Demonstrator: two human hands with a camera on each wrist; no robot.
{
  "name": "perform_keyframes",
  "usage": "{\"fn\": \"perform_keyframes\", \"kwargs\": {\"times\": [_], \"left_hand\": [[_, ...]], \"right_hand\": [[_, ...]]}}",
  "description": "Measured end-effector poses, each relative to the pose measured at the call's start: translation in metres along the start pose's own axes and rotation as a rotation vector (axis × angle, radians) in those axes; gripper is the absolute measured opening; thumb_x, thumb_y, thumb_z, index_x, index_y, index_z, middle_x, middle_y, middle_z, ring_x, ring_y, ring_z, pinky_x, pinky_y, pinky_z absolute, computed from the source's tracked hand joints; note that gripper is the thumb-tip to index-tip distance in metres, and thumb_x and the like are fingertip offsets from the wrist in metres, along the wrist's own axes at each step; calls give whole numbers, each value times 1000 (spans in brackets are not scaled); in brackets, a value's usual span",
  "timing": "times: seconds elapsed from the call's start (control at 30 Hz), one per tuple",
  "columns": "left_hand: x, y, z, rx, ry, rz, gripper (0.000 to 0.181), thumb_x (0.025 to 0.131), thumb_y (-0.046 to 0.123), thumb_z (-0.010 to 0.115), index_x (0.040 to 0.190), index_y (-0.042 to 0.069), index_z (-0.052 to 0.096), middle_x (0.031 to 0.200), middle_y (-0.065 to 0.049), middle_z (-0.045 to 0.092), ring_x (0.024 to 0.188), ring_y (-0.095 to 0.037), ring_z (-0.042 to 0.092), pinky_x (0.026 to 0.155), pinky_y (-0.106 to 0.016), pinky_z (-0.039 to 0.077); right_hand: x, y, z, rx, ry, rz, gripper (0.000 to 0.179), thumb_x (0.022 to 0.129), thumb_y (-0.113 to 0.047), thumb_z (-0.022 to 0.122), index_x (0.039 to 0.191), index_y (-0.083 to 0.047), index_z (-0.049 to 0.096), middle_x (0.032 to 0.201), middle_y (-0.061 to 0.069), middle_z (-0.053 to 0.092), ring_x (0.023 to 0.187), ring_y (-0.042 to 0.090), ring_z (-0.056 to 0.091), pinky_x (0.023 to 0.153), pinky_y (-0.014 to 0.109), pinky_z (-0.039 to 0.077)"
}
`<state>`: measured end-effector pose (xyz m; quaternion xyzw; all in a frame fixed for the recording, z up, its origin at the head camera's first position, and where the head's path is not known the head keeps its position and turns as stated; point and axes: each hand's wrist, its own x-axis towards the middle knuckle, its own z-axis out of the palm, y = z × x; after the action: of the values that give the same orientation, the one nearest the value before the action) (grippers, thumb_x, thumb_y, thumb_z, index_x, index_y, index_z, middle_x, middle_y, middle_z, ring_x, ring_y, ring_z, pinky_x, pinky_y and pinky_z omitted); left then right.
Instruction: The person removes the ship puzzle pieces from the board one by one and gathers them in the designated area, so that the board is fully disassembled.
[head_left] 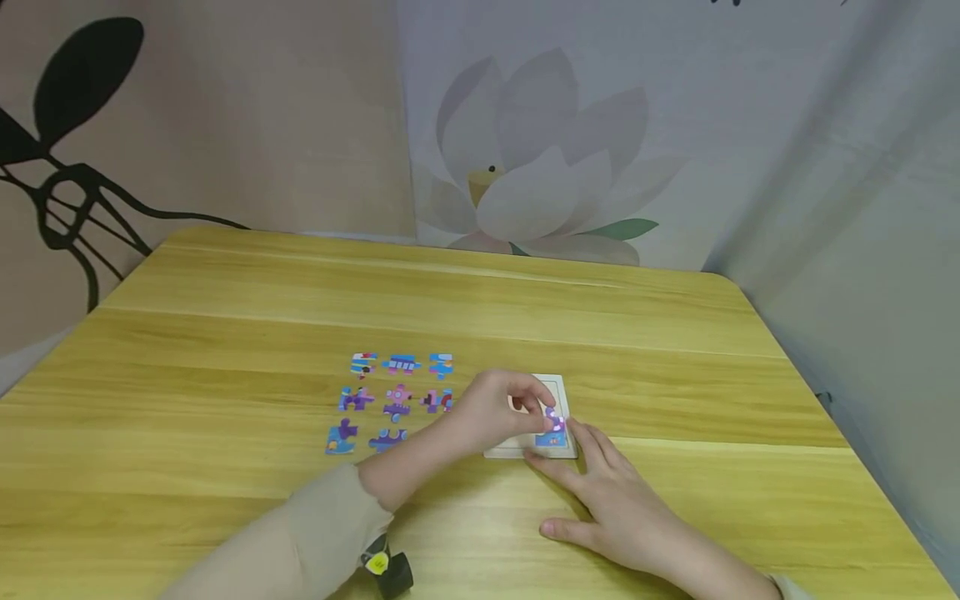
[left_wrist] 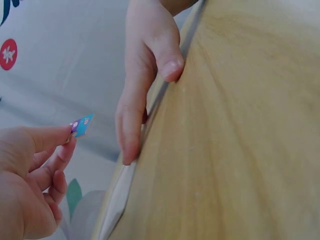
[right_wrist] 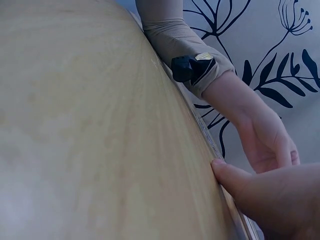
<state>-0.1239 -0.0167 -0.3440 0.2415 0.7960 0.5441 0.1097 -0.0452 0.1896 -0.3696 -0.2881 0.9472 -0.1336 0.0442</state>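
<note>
My left hand point(head_left: 498, 412) pinches a blue and purple jigsaw piece point(head_left: 551, 437) between thumb and index finger. In the left wrist view the jigsaw piece point(left_wrist: 84, 126) stands out past the fingertips, tilted. Beneath it is a pale wooden puzzle tray point(head_left: 506, 450), partly hidden by the hand. My right hand point(head_left: 618, 504) lies at the tray's lower right corner, its fingers extended and fingertips at the frame edge, thumb spread apart on the table. The left wrist view shows this right hand point(left_wrist: 142, 65) beside the tray's thin edge point(left_wrist: 119, 197).
Left of the tray, several loose jigsaw pieces point(head_left: 397, 400) lie in rows on the wooden table point(head_left: 240, 367), some partly behind the left forearm. A dark wrist camera point(head_left: 390, 571) is strapped by the left sleeve. Behind the table hangs a backdrop with a printed flower point(head_left: 555, 167).
</note>
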Motion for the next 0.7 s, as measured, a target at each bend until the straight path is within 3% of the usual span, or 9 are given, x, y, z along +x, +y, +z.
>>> {"fn": "perform_keyframes", "kwargs": {"times": [0.3,0.7], "left_hand": [[-16,2,-19,14,33,19,14,79,12,79,92,11,72,72,5,62,80,-19,51,62,-28,42],[-39,-11,-39,67,86,6,16,77,9,80,93,8,75,74,7,63,79,-18,55,66,-33,47]], "right_hand": [[0,-1,0,-1,-12,22,68,84,-72,46,145,-45,35,155,21,14,138,43,17,97,66,29],[-1,-2,0,7,-23,41,69,84,-73,45,146,-47,32,155,21,12,138,44,17,97,67,28]]}}
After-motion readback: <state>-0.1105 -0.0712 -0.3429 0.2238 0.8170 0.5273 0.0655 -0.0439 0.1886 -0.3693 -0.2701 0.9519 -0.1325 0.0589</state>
